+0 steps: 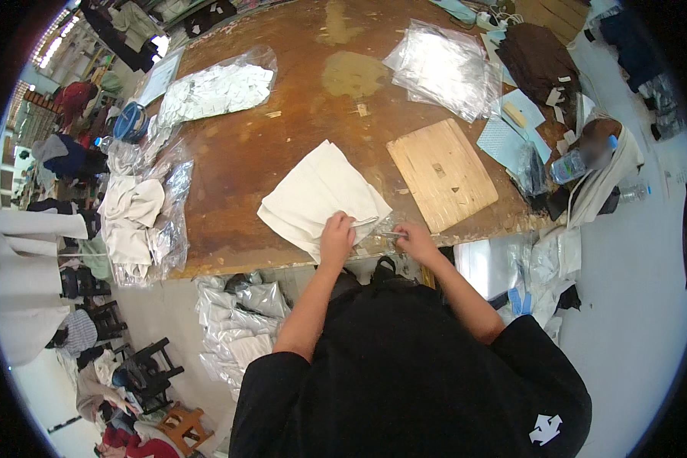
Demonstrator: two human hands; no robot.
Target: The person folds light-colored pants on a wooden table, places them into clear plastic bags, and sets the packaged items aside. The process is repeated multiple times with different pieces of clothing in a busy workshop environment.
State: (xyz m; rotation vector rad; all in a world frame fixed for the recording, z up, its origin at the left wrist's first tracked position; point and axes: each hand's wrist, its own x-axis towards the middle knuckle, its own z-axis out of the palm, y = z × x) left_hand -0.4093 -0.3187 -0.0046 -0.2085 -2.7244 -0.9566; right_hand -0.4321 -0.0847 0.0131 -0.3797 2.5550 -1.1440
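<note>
A folded cream cloth piece point(320, 192), perhaps a knit garment, lies on the brown wooden table point(235, 166) in front of me. My left hand point(338, 237) is at its near edge, fingers curled on a fold of the fabric. To the right of the cloth, my right hand point(417, 243) grips a small thin metal tool point(398, 233), possibly thread snips, pointing left. Most of the tool is hidden in my fingers. Beneath its tip is a crumpled piece of clear plastic point(386, 243) by the table's edge.
A wooden board point(443, 174) lies right of the cloth. Clear plastic bags point(441, 66) are stacked beyond it; brown garments point(535, 57) and a water bottle point(569, 167) are at right. Far left are a bag of white tags point(217, 89) and bagged cream garments point(131, 223).
</note>
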